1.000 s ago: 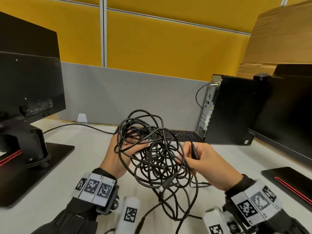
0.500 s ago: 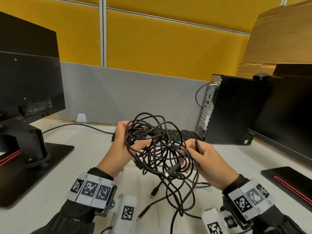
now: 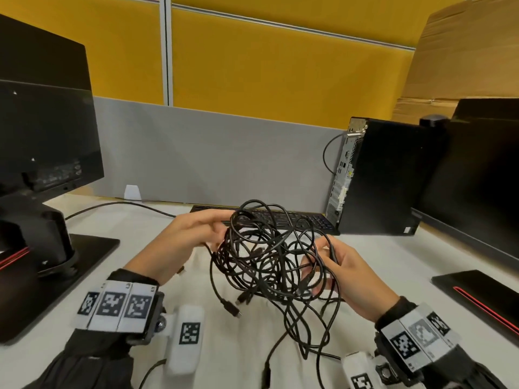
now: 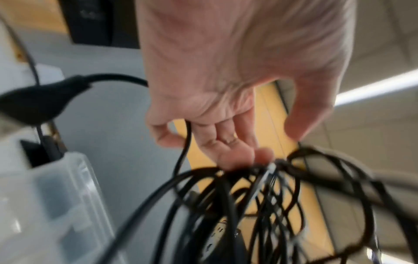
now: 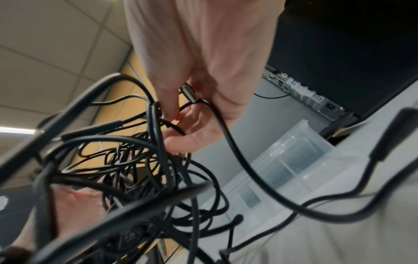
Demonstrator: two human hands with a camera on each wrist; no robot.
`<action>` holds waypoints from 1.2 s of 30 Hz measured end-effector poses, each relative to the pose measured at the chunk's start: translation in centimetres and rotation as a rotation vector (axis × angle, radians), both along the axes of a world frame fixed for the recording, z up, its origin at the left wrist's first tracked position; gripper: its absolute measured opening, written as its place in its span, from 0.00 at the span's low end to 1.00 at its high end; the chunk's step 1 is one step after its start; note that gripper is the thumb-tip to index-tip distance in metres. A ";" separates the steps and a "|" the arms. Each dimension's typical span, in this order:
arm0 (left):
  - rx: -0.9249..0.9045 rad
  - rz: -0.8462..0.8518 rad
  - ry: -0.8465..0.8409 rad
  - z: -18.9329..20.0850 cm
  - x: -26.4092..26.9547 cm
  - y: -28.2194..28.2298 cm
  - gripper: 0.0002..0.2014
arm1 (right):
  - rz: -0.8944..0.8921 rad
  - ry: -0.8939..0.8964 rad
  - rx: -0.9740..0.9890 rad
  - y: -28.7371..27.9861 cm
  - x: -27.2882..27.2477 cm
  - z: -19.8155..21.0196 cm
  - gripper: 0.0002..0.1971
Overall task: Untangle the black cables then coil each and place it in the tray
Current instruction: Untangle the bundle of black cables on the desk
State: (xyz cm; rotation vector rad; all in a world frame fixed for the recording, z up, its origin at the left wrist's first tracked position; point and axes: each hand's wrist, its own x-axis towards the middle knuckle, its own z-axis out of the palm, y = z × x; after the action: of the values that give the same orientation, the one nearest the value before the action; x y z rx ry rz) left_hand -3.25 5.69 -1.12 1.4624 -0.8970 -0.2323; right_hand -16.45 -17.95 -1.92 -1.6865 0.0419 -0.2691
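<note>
I hold a tangled bundle of black cables (image 3: pixel 276 256) at the centre of the frame, above the white desk (image 3: pixel 379 256). My left hand (image 3: pixel 185 242) pinches loops at the bundle's upper left; my right hand (image 3: pixel 344 279) grips strands on its right side. Loose plug ends dangle below. A keyboard (image 3: pixel 280 220) lies behind, a computer tower (image 3: pixel 376 178) at right, a monitor (image 3: pixel 42 136) at left.

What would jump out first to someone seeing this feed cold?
The knot of black cables held up over the middle of the desk, the left hand gripping its left side and the right hand pinching strands on its right, several plug ends dangling below. Next, the clear plastic tray on the desk, seen only from the wrist views, with no cable in the compartments that show.
</note>
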 end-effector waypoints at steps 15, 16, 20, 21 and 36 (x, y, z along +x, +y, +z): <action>0.189 0.257 -0.045 -0.7 -0.6 -1.0 0.05 | -0.056 0.003 -0.143 0.7 -0.3 -0.3 0.05; 0.216 0.257 -0.037 -0.7 -0.6 -1.0 0.04 | -0.056 0.001 -0.140 0.8 -0.2 -0.3 0.05; 0.218 0.182 0.098 -0.6 -0.9 -1.2 0.08 | -0.089 0.013 -0.137 1.0 0.0 -0.2 0.06; 0.178 0.149 0.162 -0.5 -1.0 -1.2 0.09 | -0.100 0.018 -0.136 1.0 0.0 -0.3 0.06; -0.144 -0.047 0.441 0.4 -1.4 -0.8 0.17 | -0.035 0.007 -0.389 -0.2 -1.0 -0.4 0.06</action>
State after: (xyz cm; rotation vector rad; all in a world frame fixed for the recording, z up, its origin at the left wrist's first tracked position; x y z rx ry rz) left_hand -4.63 4.87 -0.72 1.1931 -0.5762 -0.4941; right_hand -17.49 -18.11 -2.32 -2.0751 0.0252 -0.3119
